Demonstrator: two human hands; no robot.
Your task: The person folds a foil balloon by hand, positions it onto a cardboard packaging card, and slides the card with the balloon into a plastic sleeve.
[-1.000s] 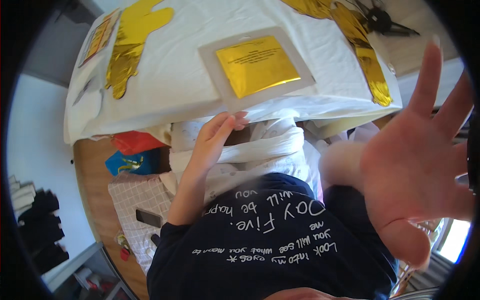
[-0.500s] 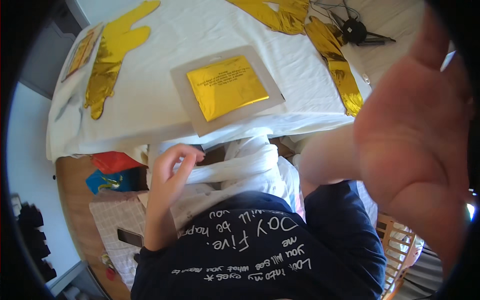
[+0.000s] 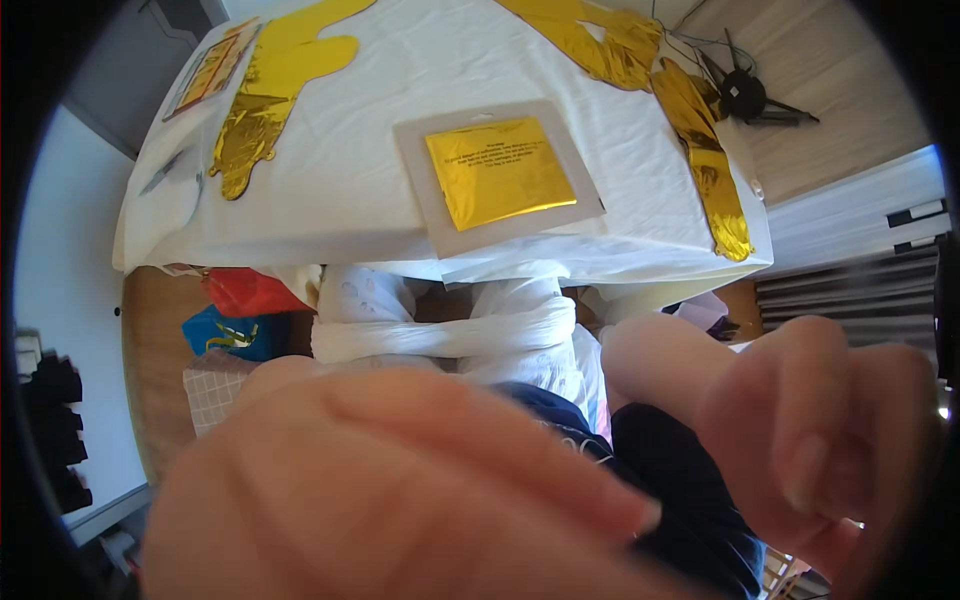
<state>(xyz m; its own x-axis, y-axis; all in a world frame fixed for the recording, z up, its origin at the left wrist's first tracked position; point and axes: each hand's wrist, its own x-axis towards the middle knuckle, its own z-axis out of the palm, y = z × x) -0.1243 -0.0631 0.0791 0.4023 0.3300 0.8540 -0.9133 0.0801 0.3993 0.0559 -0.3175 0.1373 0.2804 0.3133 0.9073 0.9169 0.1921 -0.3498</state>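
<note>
My left hand [image 3: 400, 480] is raised very close in the lower middle, large and blurred. One finger points right; the other fingers are hidden, and nothing shows in its grasp. At the lower right my right hand [image 3: 800, 430] is held up with its fingers curled in and no object visible between them. Both hands are away from the table. In front of me, a folded gold foil sheet with dark print [image 3: 500, 170] lies on a grey flat package [image 3: 425, 200] near the front edge of the white-covered table [image 3: 340, 200].
Flat gold foil shapes lie at the table's left [image 3: 270, 95] and right [image 3: 705, 160]. Beyond the right side stands a black tripod-like stand [image 3: 743, 95] with cables. A red bag [image 3: 255, 290] and a blue bag [image 3: 225, 330] are below at left. A picture card [image 3: 210, 70] lies far left.
My left hand has risen from my lap toward the camera and now covers much of the lower view. My right hand has lowered and curled its fingers. The view has shifted, moving the table right.
</note>
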